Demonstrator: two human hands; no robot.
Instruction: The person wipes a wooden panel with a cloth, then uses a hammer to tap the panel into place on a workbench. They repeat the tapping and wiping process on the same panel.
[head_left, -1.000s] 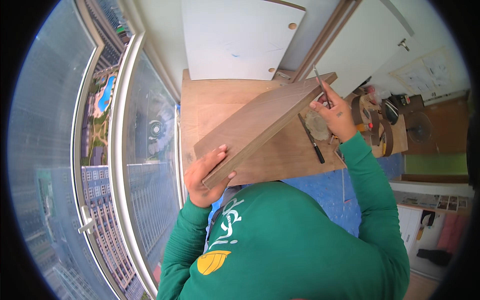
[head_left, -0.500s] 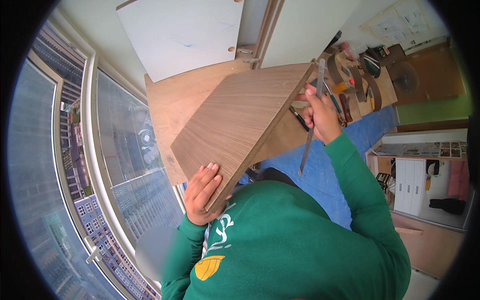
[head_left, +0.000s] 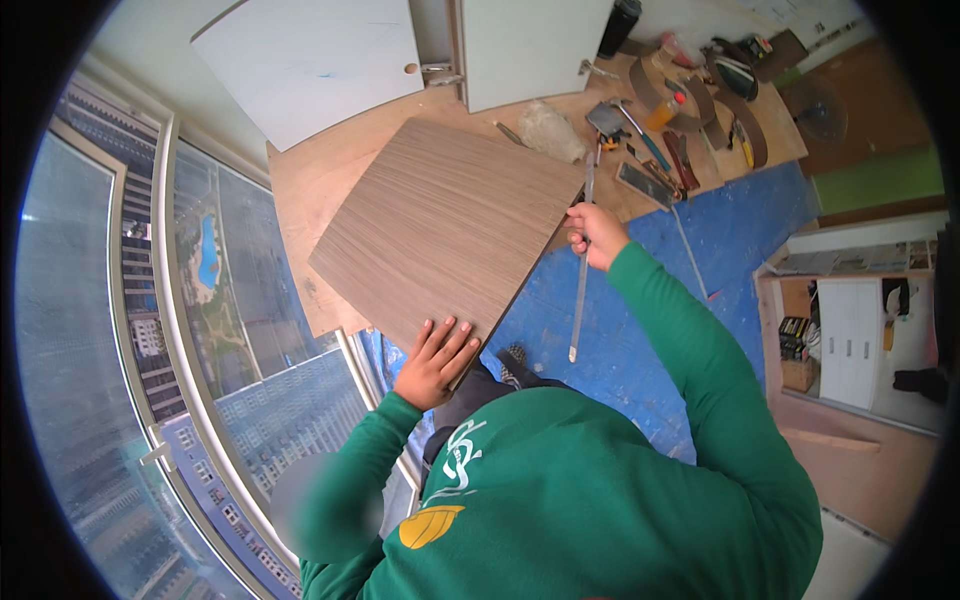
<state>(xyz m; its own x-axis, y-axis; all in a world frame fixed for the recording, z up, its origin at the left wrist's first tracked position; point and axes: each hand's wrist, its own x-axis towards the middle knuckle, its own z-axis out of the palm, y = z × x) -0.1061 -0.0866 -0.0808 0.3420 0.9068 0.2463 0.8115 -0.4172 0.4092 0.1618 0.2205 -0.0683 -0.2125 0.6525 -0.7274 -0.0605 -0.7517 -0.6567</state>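
Note:
A wood-grain board (head_left: pixel 440 225) lies over the table with its long edge toward me. My left hand (head_left: pixel 432 368) rests on the board's near corner, fingers spread flat on its top face; the thumb is hard to see. At the board's right-hand edge, my right hand (head_left: pixel 597 236) is closed around a long, thin, grey metal strip (head_left: pixel 579 315). This strip stands roughly upright in the picture, passing the board's far right corner. The fingertips of that hand are close to the board's edge; whether they touch it I cannot tell.
White panels (head_left: pixel 310 70) lean at the back of the wooden table (head_left: pixel 300 290). On its right side lie a hammer (head_left: pixel 645 137), rolled brown edge strips (head_left: pixel 690 115), a bottle (head_left: pixel 663 112) and several tools. Blue sheeting (head_left: pixel 640 310) covers the floor. Windows (head_left: pixel 235 250) stand left.
The board has been lowered and turned flatter onto the table. My left hand has gone from gripping its corner to lying on top. My right hand has moved left and down with the metal strip.

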